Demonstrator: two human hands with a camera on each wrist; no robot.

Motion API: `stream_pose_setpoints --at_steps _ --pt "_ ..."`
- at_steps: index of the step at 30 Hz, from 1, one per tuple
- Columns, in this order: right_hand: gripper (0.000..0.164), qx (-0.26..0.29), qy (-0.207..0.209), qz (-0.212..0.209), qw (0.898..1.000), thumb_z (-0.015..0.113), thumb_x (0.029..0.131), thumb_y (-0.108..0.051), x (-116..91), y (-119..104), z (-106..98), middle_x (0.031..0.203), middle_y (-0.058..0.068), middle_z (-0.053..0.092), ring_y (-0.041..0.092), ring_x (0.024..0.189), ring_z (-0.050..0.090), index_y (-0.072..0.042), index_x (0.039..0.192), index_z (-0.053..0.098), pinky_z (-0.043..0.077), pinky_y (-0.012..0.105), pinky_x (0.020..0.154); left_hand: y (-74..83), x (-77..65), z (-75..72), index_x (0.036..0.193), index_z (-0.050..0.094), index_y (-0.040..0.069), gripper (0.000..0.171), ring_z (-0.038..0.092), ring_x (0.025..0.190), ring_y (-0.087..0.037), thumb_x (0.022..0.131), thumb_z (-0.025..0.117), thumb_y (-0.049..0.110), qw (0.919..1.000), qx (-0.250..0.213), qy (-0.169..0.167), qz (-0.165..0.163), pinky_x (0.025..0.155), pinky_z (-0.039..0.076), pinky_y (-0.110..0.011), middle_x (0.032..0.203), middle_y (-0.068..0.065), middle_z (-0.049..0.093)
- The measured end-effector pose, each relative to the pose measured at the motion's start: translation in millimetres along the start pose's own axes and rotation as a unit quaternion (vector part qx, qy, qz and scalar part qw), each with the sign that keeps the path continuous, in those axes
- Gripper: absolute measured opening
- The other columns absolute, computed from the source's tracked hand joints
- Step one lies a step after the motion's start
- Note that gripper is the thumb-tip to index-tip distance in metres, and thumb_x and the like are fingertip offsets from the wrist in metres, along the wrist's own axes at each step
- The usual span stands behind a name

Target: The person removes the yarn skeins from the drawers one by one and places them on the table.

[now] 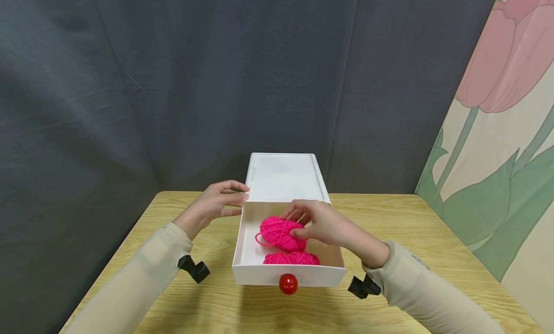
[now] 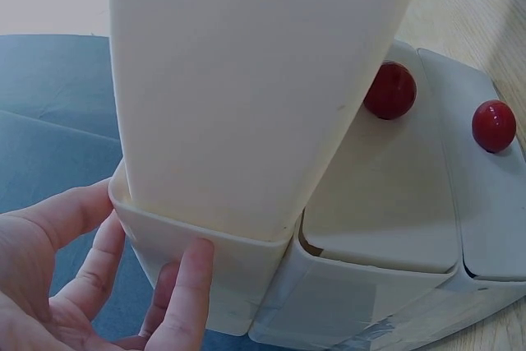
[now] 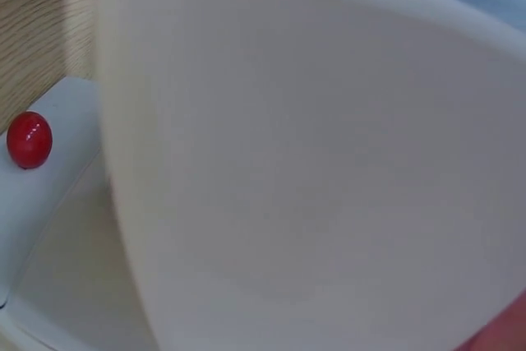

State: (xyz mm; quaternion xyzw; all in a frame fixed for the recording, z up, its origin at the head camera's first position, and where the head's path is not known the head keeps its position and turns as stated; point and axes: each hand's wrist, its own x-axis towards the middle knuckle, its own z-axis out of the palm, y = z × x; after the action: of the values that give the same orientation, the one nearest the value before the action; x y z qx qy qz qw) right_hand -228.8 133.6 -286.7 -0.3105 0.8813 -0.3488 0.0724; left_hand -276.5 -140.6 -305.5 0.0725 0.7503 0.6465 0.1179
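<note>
A white drawer with a round red knob stands pulled out from a white drawer unit. Two pink balls of yarn lie in its front part. My right hand reaches in over the side and pinches the farther ball of yarn between thumb and fingers, with a loose loop hanging on its left. The nearer ball of yarn rests against the front wall. My left hand touches the unit's left front corner with fairly straight fingers.
Beneath the open drawer, the left wrist view shows two closed drawers with a red knob and another red knob. The wooden table backs onto a dark curtain. A tulip-painted wall borders it at right.
</note>
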Motion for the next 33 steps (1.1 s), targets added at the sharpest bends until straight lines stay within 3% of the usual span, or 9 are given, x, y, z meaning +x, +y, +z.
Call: stream_pose_setpoints --at_steps 15,33 --pt "0.026 0.075 0.039 -0.009 0.996 0.072 0.083 -0.003 -4 -1 -7 0.099 0.013 0.068 0.018 0.084 0.064 -0.004 0.108 0.065 0.057 0.028 0.07 0.0 -0.2 -0.7 0.115 0.06 0.007 0.026 0.06 0.09 -0.02 0.091 0.067 0.014 1.0 -0.003 0.0 -0.004 0.09 0.055 -0.04 0.099 -0.003 0.063" --pt "0.031 0.139 0.184 -0.017 0.973 0.072 0.084 -0.004 -31 -2 -35 0.096 0.013 0.069 0.019 0.082 0.066 -0.003 0.114 0.063 0.059 0.03 0.069 1.8 -1.0 1.5 0.117 0.06 0.008 0.027 0.062 0.091 -0.019 0.091 0.067 0.015 1.0 0.003 0.003 -0.002 0.088 0.056 -0.04 0.106 -0.006 0.063"
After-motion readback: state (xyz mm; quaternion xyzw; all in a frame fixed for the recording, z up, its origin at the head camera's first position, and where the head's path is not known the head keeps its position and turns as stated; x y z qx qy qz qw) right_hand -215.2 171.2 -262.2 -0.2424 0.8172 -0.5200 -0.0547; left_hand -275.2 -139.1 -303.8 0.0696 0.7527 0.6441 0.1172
